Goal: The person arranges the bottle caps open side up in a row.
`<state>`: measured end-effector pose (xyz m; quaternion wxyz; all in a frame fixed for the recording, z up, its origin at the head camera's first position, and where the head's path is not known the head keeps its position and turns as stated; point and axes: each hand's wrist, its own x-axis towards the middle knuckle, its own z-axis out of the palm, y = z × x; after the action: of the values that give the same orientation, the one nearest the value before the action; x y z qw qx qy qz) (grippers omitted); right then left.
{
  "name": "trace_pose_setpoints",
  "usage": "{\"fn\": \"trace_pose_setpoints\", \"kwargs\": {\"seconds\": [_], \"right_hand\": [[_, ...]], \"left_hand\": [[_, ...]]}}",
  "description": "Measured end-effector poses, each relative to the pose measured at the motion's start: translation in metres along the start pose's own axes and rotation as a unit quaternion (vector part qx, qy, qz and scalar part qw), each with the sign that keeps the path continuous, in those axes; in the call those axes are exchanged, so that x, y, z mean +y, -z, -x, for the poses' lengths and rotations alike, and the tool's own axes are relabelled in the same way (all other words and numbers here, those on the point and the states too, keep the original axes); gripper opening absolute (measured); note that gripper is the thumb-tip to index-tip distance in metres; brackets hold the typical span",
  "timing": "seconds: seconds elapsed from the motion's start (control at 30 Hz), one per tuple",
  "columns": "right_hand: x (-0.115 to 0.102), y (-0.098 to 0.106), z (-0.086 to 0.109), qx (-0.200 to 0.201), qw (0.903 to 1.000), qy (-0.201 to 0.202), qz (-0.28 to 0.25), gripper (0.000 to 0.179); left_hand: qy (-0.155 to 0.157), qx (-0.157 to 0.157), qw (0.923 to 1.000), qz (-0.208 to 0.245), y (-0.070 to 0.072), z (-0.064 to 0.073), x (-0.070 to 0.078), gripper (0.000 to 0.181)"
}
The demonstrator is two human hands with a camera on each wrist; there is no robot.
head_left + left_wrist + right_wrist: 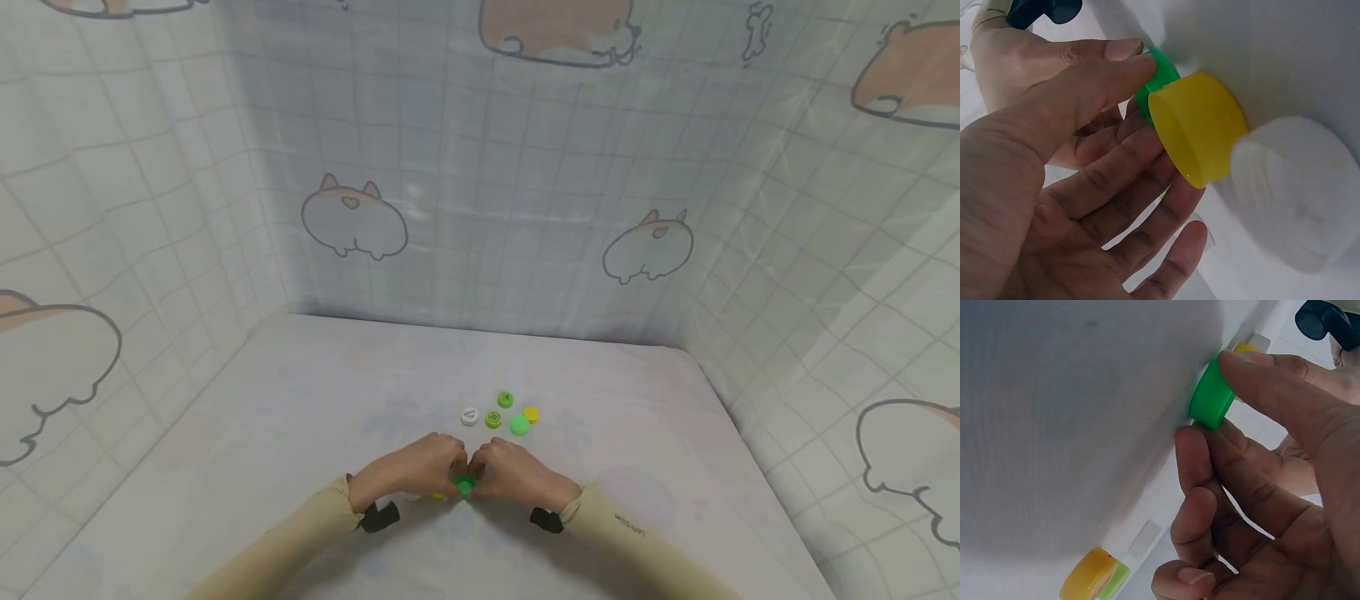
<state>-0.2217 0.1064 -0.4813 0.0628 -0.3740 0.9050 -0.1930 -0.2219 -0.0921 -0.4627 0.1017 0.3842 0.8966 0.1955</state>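
Note:
Both hands meet low in the middle of the head view, over a small green bottle cap [465, 487]. My left hand [427, 465] pinches its left side with thumb and forefinger. From the right, my right hand [517, 473] pinches the same green cap [1213, 397], thumb on top and fingertips beneath in the right wrist view. A yellow cap [1200, 125] stands right by the left fingers in the left wrist view, overlapping the green one. Beside it is a larger white cap [1297, 194]. The left hand's other fingers are spread loosely.
Beyond the hands lie a white cap [469, 416], two patterned green caps, one nearer [492, 419] and one farther [506, 400], a light green cap [519, 425] and a yellow cap [531, 414]. Cloth walls with dog drawings enclose the table [315, 375] at the back and sides.

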Motion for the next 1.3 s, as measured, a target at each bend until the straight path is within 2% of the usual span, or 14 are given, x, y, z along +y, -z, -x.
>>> {"fn": "trace_pose_setpoints", "kwargs": {"seconds": [0.2,0.47,0.83,1.07,1.3], "right_hand": [[-0.0015,0.0004,-0.0006,0.001,1.0,0.0,0.003,0.027],[-0.0016,-0.0021,-0.0015,0.003,1.0,0.003,0.008,0.026],[-0.0011,-0.0036,-0.0021,0.006,0.9997,0.018,0.014,0.025],[-0.0003,-0.0041,-0.0025,0.001,0.9999,0.012,0.011,0.028],[-0.0001,-0.0035,-0.0011,0.001,0.9997,0.022,0.015,0.031]], "left_hand": [[0.003,-0.003,0.9999,0.011,0.0,0.0005,0.0,0.017],[0.001,-0.001,1.0,0.004,-0.0019,-0.0001,-0.0016,0.016],[0.017,-0.006,0.9998,0.001,-0.0014,0.0015,0.0019,0.016],[0.014,-0.014,0.9998,-0.005,-0.0021,0.0026,0.0004,0.015],[0.015,-0.024,0.9992,0.028,-0.0004,0.0046,0.0006,0.017]]}}
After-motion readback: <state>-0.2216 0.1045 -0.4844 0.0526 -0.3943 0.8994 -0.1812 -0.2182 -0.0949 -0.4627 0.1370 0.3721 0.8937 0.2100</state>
